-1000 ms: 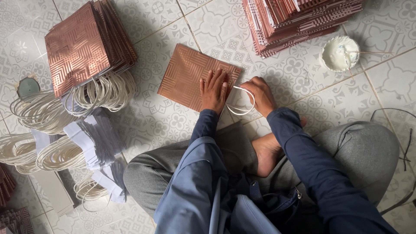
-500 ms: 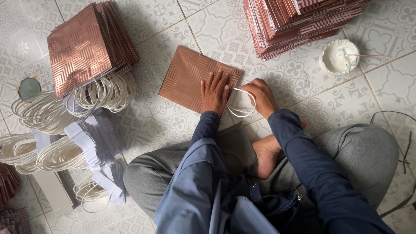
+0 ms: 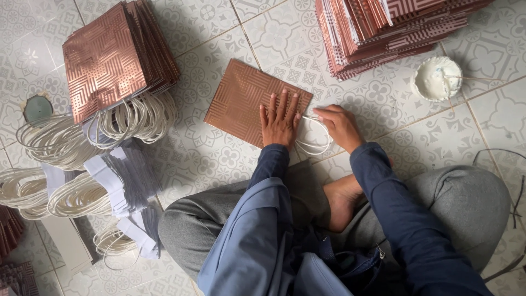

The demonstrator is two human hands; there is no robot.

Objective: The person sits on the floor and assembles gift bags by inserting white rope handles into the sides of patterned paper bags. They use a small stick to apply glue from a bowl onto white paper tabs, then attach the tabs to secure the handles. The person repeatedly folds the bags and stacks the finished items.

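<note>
The left hand lay flat, palm down and fingers spread, pressing on the near right edge of a flat copper-coloured paper bag with an embossed geometric pattern. The bag rested on the patterned grey-and-white tiled floor, directly in front of the seated person. The right hand, just beside the left, was curled with its fingertips closed on a loop of white cord handle at the bag's right edge; the loop trailed onto the floor between the two hands. Both forearms wore dark blue sleeves, and a bare foot showed between grey-trousered legs.

Beyond the bag, at upper right, stood a tall stack of flattened copper-coloured bags; just beside it lay a small round white dish of white paste with a thin stick across it. At upper left, a leaning pile of finished copper-coloured bags with white cord handles lay well apart from the hands. Bundles of coiled white cord and strips of white and grey card lay at left, near a small round grey-green lid.
</note>
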